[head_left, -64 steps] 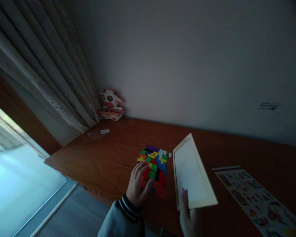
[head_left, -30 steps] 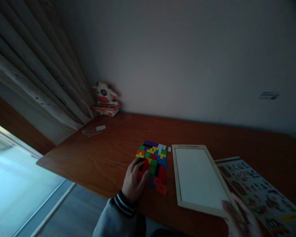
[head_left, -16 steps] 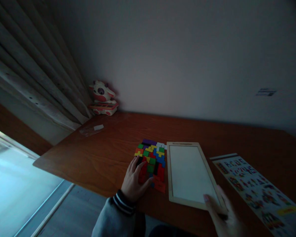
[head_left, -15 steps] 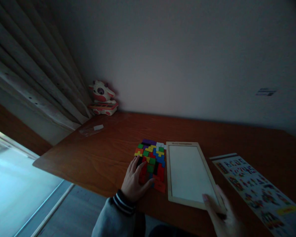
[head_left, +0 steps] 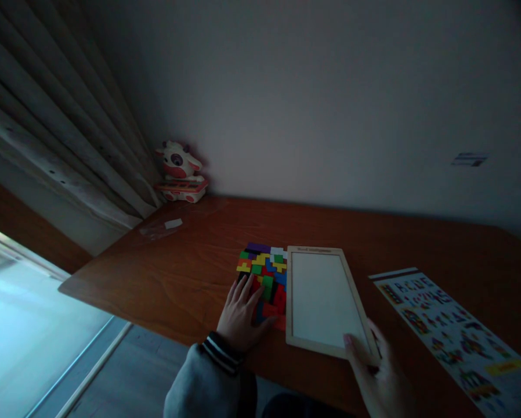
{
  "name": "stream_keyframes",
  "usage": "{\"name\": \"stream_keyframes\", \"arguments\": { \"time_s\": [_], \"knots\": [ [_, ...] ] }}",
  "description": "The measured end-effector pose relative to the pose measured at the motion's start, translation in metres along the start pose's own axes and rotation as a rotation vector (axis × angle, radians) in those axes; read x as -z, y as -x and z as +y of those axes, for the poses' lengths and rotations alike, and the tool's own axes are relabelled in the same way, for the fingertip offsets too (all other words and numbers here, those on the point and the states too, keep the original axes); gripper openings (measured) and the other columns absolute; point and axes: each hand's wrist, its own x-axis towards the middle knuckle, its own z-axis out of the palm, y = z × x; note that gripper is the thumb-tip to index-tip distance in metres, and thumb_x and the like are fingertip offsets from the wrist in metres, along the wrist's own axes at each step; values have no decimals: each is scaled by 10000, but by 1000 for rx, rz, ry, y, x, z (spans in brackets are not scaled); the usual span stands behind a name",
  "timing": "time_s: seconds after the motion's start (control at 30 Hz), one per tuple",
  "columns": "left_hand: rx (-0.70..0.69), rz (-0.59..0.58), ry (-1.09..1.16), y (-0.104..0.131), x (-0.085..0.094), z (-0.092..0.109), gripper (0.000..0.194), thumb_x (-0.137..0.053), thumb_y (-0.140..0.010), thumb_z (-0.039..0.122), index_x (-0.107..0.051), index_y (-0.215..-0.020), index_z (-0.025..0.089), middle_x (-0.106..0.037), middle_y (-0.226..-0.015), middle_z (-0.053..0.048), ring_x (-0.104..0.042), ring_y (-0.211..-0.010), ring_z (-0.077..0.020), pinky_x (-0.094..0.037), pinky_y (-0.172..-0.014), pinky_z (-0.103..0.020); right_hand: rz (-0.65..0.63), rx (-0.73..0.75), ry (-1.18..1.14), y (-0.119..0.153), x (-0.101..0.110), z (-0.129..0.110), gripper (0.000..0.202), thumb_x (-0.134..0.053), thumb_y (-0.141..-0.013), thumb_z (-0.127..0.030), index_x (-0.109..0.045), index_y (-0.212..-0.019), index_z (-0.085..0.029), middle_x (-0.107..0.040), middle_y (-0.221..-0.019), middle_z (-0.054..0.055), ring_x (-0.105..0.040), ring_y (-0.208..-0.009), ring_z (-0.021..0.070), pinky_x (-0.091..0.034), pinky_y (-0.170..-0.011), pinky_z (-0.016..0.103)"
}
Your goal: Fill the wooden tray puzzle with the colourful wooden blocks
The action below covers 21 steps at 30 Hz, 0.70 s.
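Colourful puzzle blocks [head_left: 267, 285] lie packed together on the table in red, green, yellow, blue, purple, white and black. My left hand [head_left: 243, 316] rests on their lower left part with fingers spread; it hides some of them. Just to the right is a shallow wooden puzzle tray [head_left: 324, 299] with a pale, bare base and a light frame. My right hand [head_left: 377, 368] grips its lower right corner, thumb on top and fingers around the outer edge. The tray's left side touches or slightly covers the blocks' right edge.
A printed pattern sheet [head_left: 452, 339] lies at the right on the brown table [head_left: 191, 278]. A cow-shaped toy [head_left: 181, 172] stands at the back left, near a clear plastic wrapper [head_left: 160, 227]. A curtain [head_left: 69, 116] hangs at the left, and a wall closes off the back.
My right hand has slid the tray a little left and away from me, up against the blocks. My left hand has shifted slightly right, still on the blocks.
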Motion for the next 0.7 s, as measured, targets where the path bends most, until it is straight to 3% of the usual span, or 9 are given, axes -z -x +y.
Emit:
{"name": "stream_keyframes", "arguments": {
  "time_s": [0.3,0.43,0.53,0.7],
  "knots": [
    [-45,-102,-61,-16,-4,-4,724,-496,-889,657,-434,-1462,219,-336,-1557,-168,-295,-1437,-380,-305,-1130,-616,71,138,-60,-14,-7,3,845,-427,-807,-757,-507,-1374,-135,-630,-1297,210,-658,-1095,373,-549,-838,463],
    [-52,-41,-75,-11,-5,-3,641,-497,-925,586,-435,-1459,239,-341,-1561,-138,-296,-1443,-355,-312,-1142,-587,82,138,16,-20,-2,26,803,-427,-830,-740,-517,-1370,-152,-646,-1268,201,-660,-1067,387,-537,-828,489],
    [-29,3,-69,-6,-5,-1,624,-517,-928,548,-438,-1457,227,-350,-1559,-130,-300,-1443,-346,-323,-1146,-572,134,253,54,-24,2,39,767,-405,-859,-723,-552,-1322,-130,-640,-1259,204,-633,-1100,379,-500,-904,501],
    [-31,25,-37,-7,-4,1,609,-537,-924,511,-445,-1455,228,-377,-1546,-116,-333,-1428,-346,-325,-1146,-581,195,405,155,-25,5,35,763,-383,-872,-721,-562,-1293,-111,-664,-1119,193,-601,-1045,372,-477,-907,524]
  ]
}}
